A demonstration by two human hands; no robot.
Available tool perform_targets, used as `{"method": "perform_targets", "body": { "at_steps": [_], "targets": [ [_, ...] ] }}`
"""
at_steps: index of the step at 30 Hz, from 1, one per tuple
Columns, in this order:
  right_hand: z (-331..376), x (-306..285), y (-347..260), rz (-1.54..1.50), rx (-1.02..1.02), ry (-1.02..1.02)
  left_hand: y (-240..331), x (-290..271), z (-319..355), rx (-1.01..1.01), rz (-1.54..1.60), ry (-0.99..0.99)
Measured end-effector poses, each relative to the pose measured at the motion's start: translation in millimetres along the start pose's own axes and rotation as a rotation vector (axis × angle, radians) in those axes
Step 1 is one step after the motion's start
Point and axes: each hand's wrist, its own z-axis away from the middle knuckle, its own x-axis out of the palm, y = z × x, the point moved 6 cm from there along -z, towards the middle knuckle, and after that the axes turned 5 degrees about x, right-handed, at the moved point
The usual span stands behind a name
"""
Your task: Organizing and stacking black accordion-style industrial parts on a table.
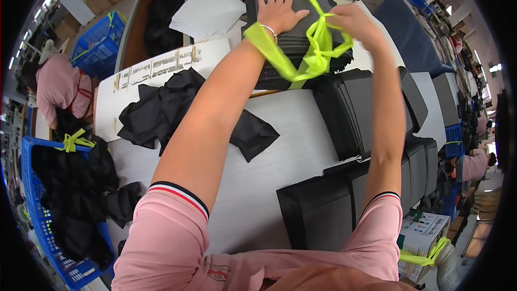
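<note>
Head view: hands work at twelve o'clock on a tall stack of dark grey fabric pieces (285,0) at the far edge of the white worktable (253,194). Left hand (278,13) lies flat, fingers spread, pressing the stack's top. Right hand (350,21), at one o'clock, pinches the neon-yellow plastic strap (318,48) wrapped round the stack, fingers closed on its knot. Loose black cloth pieces (167,108) lie at nine o'clock on the table. More dark grey stacks (355,113) stand at three o'clock. A blue plastic crate (37,205) of black cloth sits at eight o'clock.
</note>
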Motion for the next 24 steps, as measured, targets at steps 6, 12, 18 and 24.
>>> {"method": "perform_targets", "body": {
  "at_steps": [6, 12, 18, 24],
  "targets": [
    [56.7, -55.9, 93.3, -0.202, 0.315, 0.300, 11.2, -5.6, -5.5, 0.004, 0.012, 0.033],
    [95.2, -61.1, 85.3, 0.630, 0.195, 1.147, 8.2, -1.7, -6.4, -0.002, -0.033, -0.070],
    [56.1, 37.9, 97.9, 0.258, 0.022, 0.347, 4.1, -2.7, -0.9, 0.023, 0.000, 0.023],
    [114.4, 20.1, 108.0, 0.387, 0.268, 0.735, 2.5, -2.9, -7.7, 0.010, -0.008, -0.038]
  ]
}}
